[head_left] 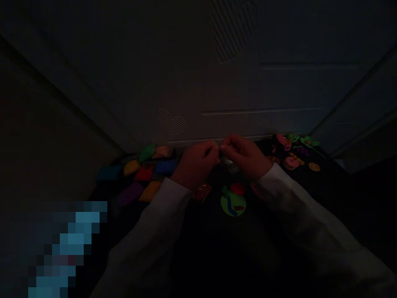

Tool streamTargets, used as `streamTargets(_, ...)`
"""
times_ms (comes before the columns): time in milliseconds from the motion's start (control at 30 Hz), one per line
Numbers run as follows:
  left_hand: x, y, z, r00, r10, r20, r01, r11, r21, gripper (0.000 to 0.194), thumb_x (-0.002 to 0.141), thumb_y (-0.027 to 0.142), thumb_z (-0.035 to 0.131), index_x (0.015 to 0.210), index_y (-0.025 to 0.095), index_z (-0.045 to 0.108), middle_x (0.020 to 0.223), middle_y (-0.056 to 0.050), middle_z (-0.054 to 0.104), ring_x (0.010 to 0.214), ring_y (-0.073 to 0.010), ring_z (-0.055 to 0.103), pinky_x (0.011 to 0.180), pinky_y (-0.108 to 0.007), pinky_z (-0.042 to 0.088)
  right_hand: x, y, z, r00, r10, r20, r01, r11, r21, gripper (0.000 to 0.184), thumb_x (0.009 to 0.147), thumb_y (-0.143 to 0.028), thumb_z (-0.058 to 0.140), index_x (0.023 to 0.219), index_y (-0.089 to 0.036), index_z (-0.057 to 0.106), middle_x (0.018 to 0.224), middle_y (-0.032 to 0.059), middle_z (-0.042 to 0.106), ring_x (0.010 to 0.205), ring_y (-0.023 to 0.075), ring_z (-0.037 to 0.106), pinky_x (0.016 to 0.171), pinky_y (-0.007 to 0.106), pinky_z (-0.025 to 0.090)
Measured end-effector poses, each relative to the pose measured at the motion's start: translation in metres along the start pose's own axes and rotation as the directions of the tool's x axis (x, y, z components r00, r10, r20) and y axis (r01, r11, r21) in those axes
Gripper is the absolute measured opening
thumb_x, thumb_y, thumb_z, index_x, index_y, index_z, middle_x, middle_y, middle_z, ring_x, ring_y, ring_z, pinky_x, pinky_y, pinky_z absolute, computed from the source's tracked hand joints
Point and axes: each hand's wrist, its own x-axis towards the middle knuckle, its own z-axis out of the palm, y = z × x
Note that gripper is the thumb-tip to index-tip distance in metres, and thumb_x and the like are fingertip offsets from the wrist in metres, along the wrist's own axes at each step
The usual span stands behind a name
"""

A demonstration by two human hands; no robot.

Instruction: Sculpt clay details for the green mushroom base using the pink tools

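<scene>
My left hand (198,161) and my right hand (245,154) are raised close together over the dark table, fingertips nearly meeting. Both are closed in a pinch. Whatever is between the fingers is too small and dark to make out. Below them lies a flat green disc (225,206) with a wavy blue strip (230,203) and a small dark red piece (239,208) on it. A round red lump (237,189) touches or overlaps its upper edge. A shiny clear wrapper or container (231,166) is partly hidden behind my right hand.
Several coloured packets, blue (165,167), red (144,172), orange (150,191) and purple (130,193) among them, lie at the left. Small shaped pieces, including a pink cupcake-like one (291,162) and a green flower (308,142), sit at the right. A panelled surface (186,82) with heart reliefs rises behind.
</scene>
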Motion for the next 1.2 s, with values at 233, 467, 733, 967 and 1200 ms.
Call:
streamTargets(233, 0.001, 0.005, -0.007, 0.998, -0.046, 0.044, 0.044, 0.998, 0.044, 0.024, 0.071, 0.026, 0.04, 0.05, 0.015, 0.045, 0.046, 0.005, 0.041, 0.048, -0.0077, 0.039, 0.048, -0.022, 0.023, -0.003, -0.005, 0.002, 0.997, -0.066, -0.036, 0.058, 0.981, -0.186, 0.018, 0.081, -0.03, 0.04, 0.077, -0.014, 0.045, 0.062, -0.0023, 0.045, 0.055, 0.0051, 0.04, 0.051, 0.017, 0.026)
streamTargets(467, 0.0, 0.008, -0.01, 0.996, -0.064, 0.064, 0.058, 0.994, 0.09, 0.028, 0.072, 0.028, 0.041, 0.046, 0.015, 0.043, 0.044, 0.005, 0.039, 0.045, -0.0071, 0.036, 0.046, -0.022, 0.022, -0.004, -0.007, 0.005, 0.994, -0.091, -0.059, 0.076, 0.974, -0.212, 0.016, 0.082, -0.028, 0.04, 0.078, -0.013, 0.044, 0.063, -0.0012, 0.047, 0.056, 0.006, 0.041, 0.053, 0.018, 0.028)
streamTargets(733, -0.001, 0.01, -0.012, 0.995, -0.083, 0.06, 0.082, 0.996, 0.026, 0.029, 0.074, 0.029, 0.04, 0.048, 0.015, 0.046, 0.044, 0.005, 0.043, 0.045, -0.0065, 0.04, 0.045, -0.021, 0.025, -0.003, -0.006, 0.003, 1.0, 0.001, -0.031, -0.001, 1.0, -0.023, 0.019, 0.082, -0.033, 0.04, 0.077, -0.014, 0.042, 0.062, -0.0023, 0.043, 0.055, 0.0051, 0.04, 0.052, 0.017, 0.028)
streamTargets(967, -0.002, 0.004, -0.007, 0.999, -0.044, 0.007, 0.044, 0.999, 0.012, 0.027, 0.077, 0.025, 0.034, 0.055, 0.015, 0.048, 0.055, 0.003, 0.05, 0.055, -0.0088, 0.047, 0.05, -0.021, 0.029, -0.002, -0.002, 0.003, 0.998, -0.047, 0.043, 0.048, 0.999, -0.017, 0.017, 0.084, -0.031, 0.036, 0.083, -0.015, 0.042, 0.069, -0.0018, 0.046, 0.06, 0.0053, 0.042, 0.057, 0.018, 0.03)
streamTargets(1200, 0.002, 0.001, 0.001, 0.996, 0.08, -0.044, -0.061, 0.943, 0.327, 0.023, 0.079, 0.024, 0.032, 0.063, 0.016, 0.046, 0.056, 0.002, 0.045, 0.053, -0.0092, 0.041, 0.05, -0.024, 0.022, -0.002, -0.008, 0.001, 0.995, -0.004, 0.102, 0.05, 0.888, -0.457, 0.015, 0.083, -0.025, 0.033, 0.081, -0.014, 0.043, 0.073, 0.0041, 0.051, 0.062, 0.0103, 0.045, 0.055, 0.021, 0.025)
